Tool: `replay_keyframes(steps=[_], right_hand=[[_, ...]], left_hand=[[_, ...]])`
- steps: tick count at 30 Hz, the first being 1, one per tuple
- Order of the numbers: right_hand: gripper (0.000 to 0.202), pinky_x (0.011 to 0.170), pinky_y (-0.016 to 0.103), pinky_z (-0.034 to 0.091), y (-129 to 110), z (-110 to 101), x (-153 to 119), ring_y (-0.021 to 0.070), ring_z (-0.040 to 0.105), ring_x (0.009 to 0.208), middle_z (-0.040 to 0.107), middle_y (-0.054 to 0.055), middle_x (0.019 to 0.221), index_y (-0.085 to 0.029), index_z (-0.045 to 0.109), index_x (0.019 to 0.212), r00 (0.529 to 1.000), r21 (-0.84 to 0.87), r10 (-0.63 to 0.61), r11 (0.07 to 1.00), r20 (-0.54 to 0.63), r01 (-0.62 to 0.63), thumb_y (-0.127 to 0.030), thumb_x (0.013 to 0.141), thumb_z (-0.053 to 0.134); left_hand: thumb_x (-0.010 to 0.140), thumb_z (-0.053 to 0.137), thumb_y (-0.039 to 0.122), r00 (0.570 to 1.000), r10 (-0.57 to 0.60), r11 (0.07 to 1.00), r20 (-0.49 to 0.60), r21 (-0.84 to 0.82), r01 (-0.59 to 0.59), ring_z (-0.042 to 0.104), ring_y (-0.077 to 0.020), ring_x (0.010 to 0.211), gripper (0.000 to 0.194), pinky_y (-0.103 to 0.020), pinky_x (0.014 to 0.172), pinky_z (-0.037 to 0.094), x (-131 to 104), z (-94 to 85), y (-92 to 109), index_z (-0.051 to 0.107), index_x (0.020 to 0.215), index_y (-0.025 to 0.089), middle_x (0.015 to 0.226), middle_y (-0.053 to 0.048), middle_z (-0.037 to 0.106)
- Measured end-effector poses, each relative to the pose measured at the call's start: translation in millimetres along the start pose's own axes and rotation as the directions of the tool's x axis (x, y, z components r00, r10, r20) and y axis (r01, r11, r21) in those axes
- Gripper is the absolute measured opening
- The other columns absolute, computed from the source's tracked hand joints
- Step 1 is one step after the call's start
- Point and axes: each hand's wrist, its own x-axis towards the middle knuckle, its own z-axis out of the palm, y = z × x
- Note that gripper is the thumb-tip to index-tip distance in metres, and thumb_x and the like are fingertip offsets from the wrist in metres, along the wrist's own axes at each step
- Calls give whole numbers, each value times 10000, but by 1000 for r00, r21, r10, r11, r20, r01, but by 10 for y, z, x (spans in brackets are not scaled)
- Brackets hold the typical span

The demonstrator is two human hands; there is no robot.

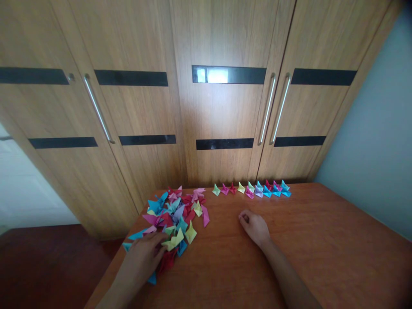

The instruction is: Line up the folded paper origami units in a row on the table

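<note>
A colourful heap of folded paper cranes (178,213) lies on the left of the wooden table. My left hand (146,251) reaches over the near side of this heap. Its fingers and thumb close on the end of a pale yellow paper crane (174,241); the fingertips are partly hidden. Just right of it stands another yellow crane (191,234). Resting on the table's middle, my right hand (255,226) is curled into a loose fist, with nothing visible in it. Beyond that hand, several paper cranes (267,191) stand lined up along the back edge, doubled up toward the right.
The reddish-brown table (322,240) meets a wooden wardrobe (222,107) with metal handles and black strips. A pale wall (376,141) stands to the right. Past the table's left edge, a dark red floor (48,262) shows.
</note>
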Motion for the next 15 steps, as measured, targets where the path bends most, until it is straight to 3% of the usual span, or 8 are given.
replay_keyframes(steps=[4,9,12,15], right_hand=[[140,582,194,336,-22,-24,-7,124,579,660,636,-21,696,-232,601,774,1000,10,-4,1000,2,4,-273,840,485],[146,587,200,342,-25,-21,-6,124,567,650,631,-20,681,-232,614,756,1000,49,17,999,2,-17,-273,829,493],[157,594,219,369,-18,24,7,138,558,641,619,-9,670,-218,614,759,999,256,-22,966,-24,28,-303,817,496],[165,609,240,406,-51,51,4,142,550,635,598,-1,683,-194,600,775,992,594,-122,796,-29,116,-329,796,508]], left_hand=[[788,486,245,999,20,993,-40,-117,-24,633,-213,849,172,-300,770,463,-10,7,39,652,833,244,865,-22,704],[796,496,304,978,18,974,-209,-215,-64,626,-185,751,157,-273,705,481,50,-78,232,630,828,229,813,-9,681],[817,488,309,954,72,943,-292,-291,-160,617,-175,757,170,-279,715,489,186,-102,499,624,856,215,847,-14,673],[821,484,242,929,139,892,-342,-364,-268,606,-160,751,140,-271,699,488,362,-11,831,616,848,204,851,-20,659]])
